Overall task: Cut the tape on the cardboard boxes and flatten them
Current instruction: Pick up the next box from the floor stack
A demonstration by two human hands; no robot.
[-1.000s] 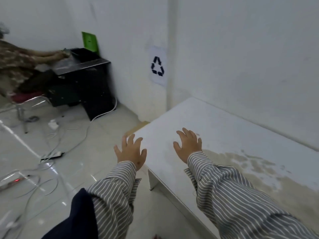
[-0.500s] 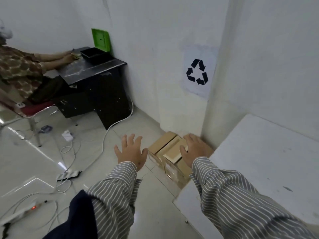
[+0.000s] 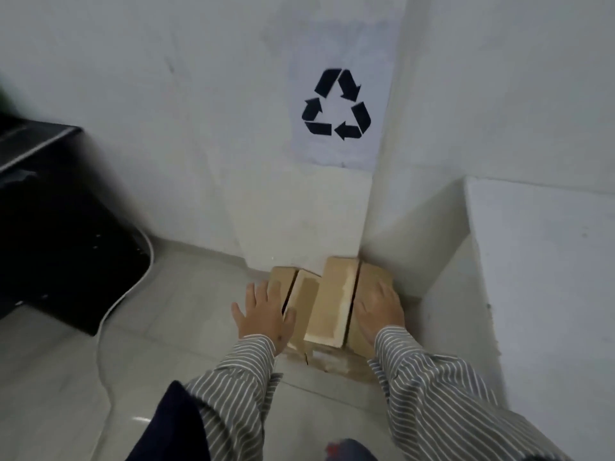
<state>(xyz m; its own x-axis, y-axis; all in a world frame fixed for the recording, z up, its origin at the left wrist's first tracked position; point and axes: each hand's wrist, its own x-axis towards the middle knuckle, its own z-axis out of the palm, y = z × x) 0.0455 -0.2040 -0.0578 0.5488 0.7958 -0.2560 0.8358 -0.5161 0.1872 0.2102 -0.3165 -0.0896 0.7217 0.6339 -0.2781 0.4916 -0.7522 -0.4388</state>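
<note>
Two brown cardboard boxes stand side by side on the floor in the wall corner. The right box (image 3: 332, 301) is taller, with a slit between its top flaps. The left box (image 3: 304, 291) is lower and also shows a gap between flaps. My left hand (image 3: 264, 312) hovers with fingers spread over the left box's near left edge; whether it touches is unclear. My right hand (image 3: 379, 309) lies flat with straight fingers over the right flap of the taller box. Neither hand holds anything.
A white table (image 3: 545, 267) stands to the right, close to the boxes. A black cabinet (image 3: 56, 247) is on the left with a white cable (image 3: 133, 287) curving across the tiled floor. A recycling sign (image 3: 336, 104) hangs on the wall above.
The view swung left and down from the white table to the boxes in the corner. Both hands went from above the table and floor down onto the boxes.
</note>
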